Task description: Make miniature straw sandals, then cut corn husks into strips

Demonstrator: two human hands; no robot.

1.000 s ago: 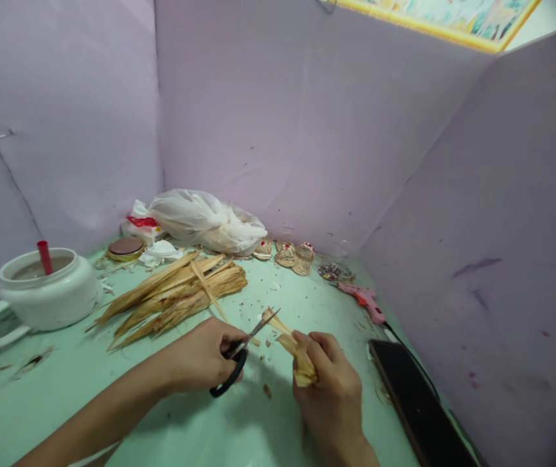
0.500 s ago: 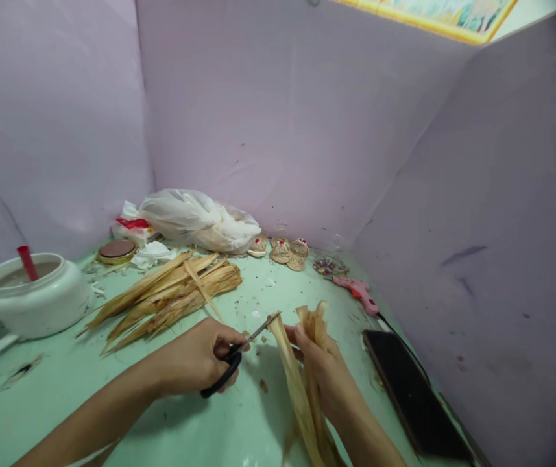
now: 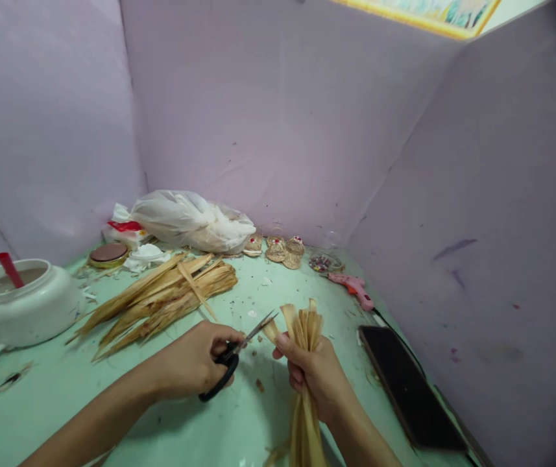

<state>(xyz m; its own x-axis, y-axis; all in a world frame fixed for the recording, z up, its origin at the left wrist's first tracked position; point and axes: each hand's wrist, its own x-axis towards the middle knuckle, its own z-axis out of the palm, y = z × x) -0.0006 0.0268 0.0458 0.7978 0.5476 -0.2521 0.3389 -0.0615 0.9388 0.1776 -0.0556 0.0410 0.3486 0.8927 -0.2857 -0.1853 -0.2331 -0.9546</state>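
My left hand [image 3: 197,360] is closed on a pair of scissors [image 3: 226,363] with black handles. The blades point up and right, slightly parted, with their tips by the end of a pale strip. In my right hand [image 3: 314,373] is a bunch of dried corn husks [image 3: 307,428], gripped around its middle. Their upper ends fan out above my fingers and the long tails hang down toward the table's near side. To the left, beyond the scissors, a pile of dried husks [image 3: 161,301] lies on the green table [image 3: 180,434].
A white pot [image 3: 34,311] with a red stick stands at left. Behind the pile lies a white plastic bag [image 3: 190,224]. Small woven ornaments [image 3: 278,250], a dish of beads [image 3: 325,262], a pink glue gun [image 3: 353,288] and a black phone [image 3: 409,389] sit toward the right.
The separate husk strip has been drawn in with the bunch in my right hand, its tip bent toward the blades. The scissors have opened slightly. The view has shifted a little.
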